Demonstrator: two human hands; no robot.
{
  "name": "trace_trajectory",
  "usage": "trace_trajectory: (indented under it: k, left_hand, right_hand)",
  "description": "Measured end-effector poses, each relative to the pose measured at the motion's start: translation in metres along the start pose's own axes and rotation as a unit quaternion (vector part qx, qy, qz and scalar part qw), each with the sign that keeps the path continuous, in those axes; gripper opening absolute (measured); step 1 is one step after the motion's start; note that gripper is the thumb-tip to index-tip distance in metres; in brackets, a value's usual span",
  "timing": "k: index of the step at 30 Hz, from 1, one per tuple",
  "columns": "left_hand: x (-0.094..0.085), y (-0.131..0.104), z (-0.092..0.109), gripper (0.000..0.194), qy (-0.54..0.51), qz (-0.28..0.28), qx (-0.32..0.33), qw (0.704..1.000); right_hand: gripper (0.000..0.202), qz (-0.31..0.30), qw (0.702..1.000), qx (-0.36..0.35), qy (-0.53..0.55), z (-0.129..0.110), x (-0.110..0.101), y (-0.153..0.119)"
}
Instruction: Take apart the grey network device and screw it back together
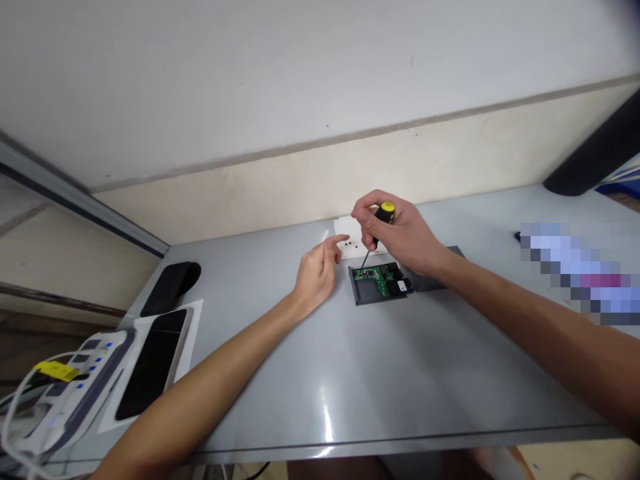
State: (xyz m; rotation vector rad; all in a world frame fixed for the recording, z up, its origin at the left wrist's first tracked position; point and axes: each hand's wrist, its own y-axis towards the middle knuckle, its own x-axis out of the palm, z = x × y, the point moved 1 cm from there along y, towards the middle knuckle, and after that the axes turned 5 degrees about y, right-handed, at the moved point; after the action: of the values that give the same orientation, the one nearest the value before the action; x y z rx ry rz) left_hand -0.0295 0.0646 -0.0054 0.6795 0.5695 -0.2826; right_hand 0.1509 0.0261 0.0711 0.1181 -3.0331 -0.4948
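Observation:
My right hand (393, 230) grips a black screwdriver (384, 217) with a yellow end cap; its thin shaft points down to the upper left part of a green circuit board (383, 280). The board sits in a dark open casing (367, 292) on the grey table. My left hand (319, 270) is just left of the casing, index finger stretched towards a white paper (345, 230), other fingers curled; whether anything is between them is hidden. Several small dark screws (350, 243) lie on the paper. A dark flat panel (456, 252) lies partly under my right forearm.
At the left are a black pouch (167, 288), a black phone-like slab (151, 367) on white paper, and a white power strip (83, 393) with cables. A wall (280, 180) runs behind the table. A black cylinder (585, 163) stands at back right, near a blurred item.

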Motion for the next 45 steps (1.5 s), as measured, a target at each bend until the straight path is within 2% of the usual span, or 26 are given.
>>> trace_trajectory:
  k: [3, 7, 10, 14, 19, 21, 25, 28, 32, 35, 40, 42, 45]
  left_hand:
    - [0.001, 0.002, -0.006, 0.043, -0.023, 0.031, 0.002, 0.999]
    - [0.003, 0.004, -0.008, 0.043, -0.065, 0.075, 0.025, 0.995]
    - [0.004, 0.004, -0.006, 0.041, -0.099, 0.058, 0.019, 0.993]
    - [0.003, 0.002, -0.001, 0.058, -0.110, 0.052, -0.011, 0.993]
    - [0.002, 0.005, 0.004, 0.061, -0.055, -0.011, -0.027, 0.998]
    - [0.001, 0.005, 0.006, 0.056, -0.020, -0.036, -0.017, 0.999]
    - [0.002, 0.005, 0.008, 0.048, 0.002, -0.087, 0.023, 0.996]
    - [0.003, 0.005, 0.007, 0.045, 0.002, -0.114, 0.047, 0.992]
    - [0.003, 0.005, 0.005, 0.045, 0.008, -0.125, 0.056, 0.991]
    - [0.003, 0.005, 0.006, 0.044, 0.006, -0.128, 0.061, 0.990]
    - [0.002, 0.004, 0.010, 0.042, -0.001, -0.118, 0.073, 0.990]
    - [0.001, 0.004, 0.011, 0.041, -0.001, -0.114, 0.082, 0.990]
    - [0.002, 0.003, 0.012, 0.040, 0.008, -0.108, 0.096, 0.989]
  right_hand:
    - [0.048, 0.010, 0.999, 0.019, 0.041, 0.002, 0.001, 0.000]
    - [0.049, 0.014, 0.992, 0.056, 0.109, -0.001, 0.000, -0.002]
    - [0.043, 0.024, 0.990, 0.061, 0.121, -0.002, -0.001, -0.002]
    - [0.055, 0.012, 0.992, 0.050, 0.117, 0.001, 0.002, -0.002]
    - [0.059, 0.032, 0.994, 0.029, 0.098, 0.005, 0.008, 0.000]
    - [0.053, 0.034, 0.992, 0.033, 0.115, 0.004, 0.006, 0.000]
    - [0.035, -0.023, 0.987, 0.071, 0.141, -0.002, -0.003, -0.003]
    - [0.039, -0.035, 0.989, 0.071, 0.125, -0.003, -0.007, -0.004]
    - [0.062, 0.031, 0.990, 0.059, 0.123, 0.002, -0.003, -0.003]
    - [0.063, 0.059, 0.989, 0.061, 0.119, 0.004, 0.000, -0.002]
    - [0.037, 0.016, 0.970, 0.087, 0.225, 0.001, -0.006, -0.002]
    - [0.028, 0.002, 0.968, 0.094, 0.232, -0.002, -0.007, -0.004]
    - [0.036, -0.009, 0.971, 0.106, 0.213, -0.004, -0.002, -0.005]
